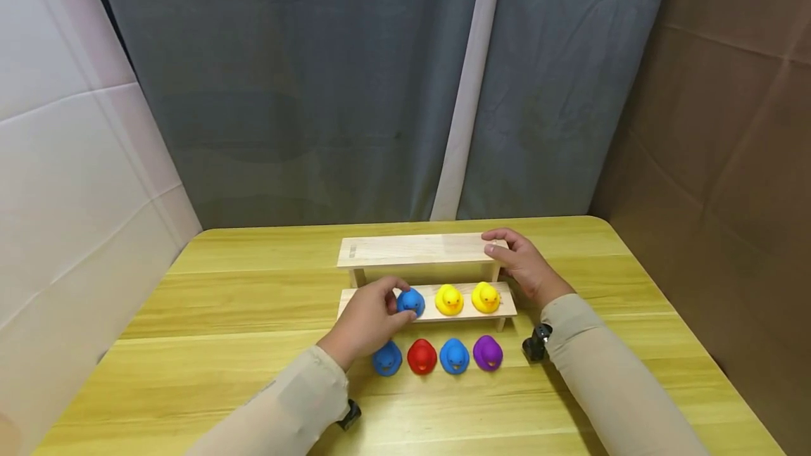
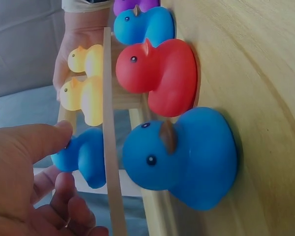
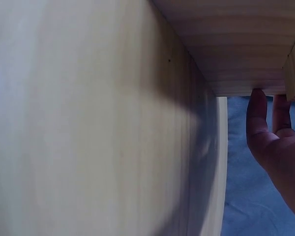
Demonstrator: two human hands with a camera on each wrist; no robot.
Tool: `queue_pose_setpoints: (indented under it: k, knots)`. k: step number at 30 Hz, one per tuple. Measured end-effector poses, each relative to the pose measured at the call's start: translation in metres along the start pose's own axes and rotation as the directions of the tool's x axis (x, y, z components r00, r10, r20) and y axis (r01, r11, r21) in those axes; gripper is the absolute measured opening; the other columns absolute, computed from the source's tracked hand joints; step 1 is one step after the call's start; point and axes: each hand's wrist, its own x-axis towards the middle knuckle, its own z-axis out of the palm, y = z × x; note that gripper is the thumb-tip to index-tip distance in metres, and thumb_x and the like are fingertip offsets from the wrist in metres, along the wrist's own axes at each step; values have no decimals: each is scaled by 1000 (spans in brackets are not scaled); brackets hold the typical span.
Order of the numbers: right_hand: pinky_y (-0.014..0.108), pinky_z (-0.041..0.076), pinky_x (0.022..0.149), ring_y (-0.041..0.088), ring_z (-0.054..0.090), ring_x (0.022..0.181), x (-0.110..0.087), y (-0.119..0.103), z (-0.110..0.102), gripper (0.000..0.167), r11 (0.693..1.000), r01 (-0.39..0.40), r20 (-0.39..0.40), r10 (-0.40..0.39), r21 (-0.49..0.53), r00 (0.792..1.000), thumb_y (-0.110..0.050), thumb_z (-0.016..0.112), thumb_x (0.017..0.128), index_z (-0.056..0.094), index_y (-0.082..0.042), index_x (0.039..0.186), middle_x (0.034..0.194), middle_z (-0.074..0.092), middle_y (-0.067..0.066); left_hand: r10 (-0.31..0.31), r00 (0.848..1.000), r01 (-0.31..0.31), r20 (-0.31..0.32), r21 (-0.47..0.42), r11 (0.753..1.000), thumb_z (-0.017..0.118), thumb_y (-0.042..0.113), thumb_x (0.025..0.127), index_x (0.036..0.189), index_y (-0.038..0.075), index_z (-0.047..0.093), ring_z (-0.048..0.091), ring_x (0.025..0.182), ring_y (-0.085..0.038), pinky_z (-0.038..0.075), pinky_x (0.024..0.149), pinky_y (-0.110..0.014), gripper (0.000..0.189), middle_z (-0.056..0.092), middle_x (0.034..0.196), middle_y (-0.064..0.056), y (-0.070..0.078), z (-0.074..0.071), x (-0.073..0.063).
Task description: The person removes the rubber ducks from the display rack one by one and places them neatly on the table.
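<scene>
My left hand (image 1: 369,319) pinches a blue rubber duck (image 1: 412,302) between thumb and fingers, at the left part of the lower step of a wooden rack (image 1: 405,250). In the left wrist view, this blue duck (image 2: 91,157) sits upright with its base against the step, the thumb (image 2: 44,140) at its head. Two yellow rubber ducks stand to its right, one mid-step (image 1: 449,300) and one near the right end (image 1: 486,298). My right hand (image 1: 526,266) grips the right end of the upper step; the right wrist view shows its fingers (image 3: 258,115) against the wood.
In front of the rack, a row of rubber ducks stands on the wooden table (image 1: 253,315): blue (image 1: 387,358), red (image 1: 422,357), another blue (image 1: 454,356) and purple (image 1: 488,353). A grey curtain (image 1: 304,90) hangs behind the table, a brown one (image 1: 716,125) at right.
</scene>
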Motion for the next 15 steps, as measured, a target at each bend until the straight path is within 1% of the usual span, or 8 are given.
queue_pose_setpoints:
  k: [5, 15]
  knots:
    - [62, 37, 118, 40, 50, 133, 1, 1, 0, 38, 1000, -5, -2, 5, 0, 1000, -24, 62, 107, 56, -4, 139, 159, 40, 15, -7, 1000, 7, 4, 15, 1000, 85, 21, 91, 115, 16, 68, 52, 71, -19, 44, 67, -34, 29, 55, 81, -3, 1, 3, 2]
    - [64, 34, 119, 42, 49, 134, -1, 0, 0, 37, 1000, -7, -4, 7, 8, 1000, -24, 62, 107, 56, -5, 138, 159, 39, 15, 8, 1000, -8, 1, 28, 1000, 85, 23, 90, 110, 17, 68, 51, 70, -19, 43, 67, -34, 26, 54, 80, -2, 4, 2, 1]
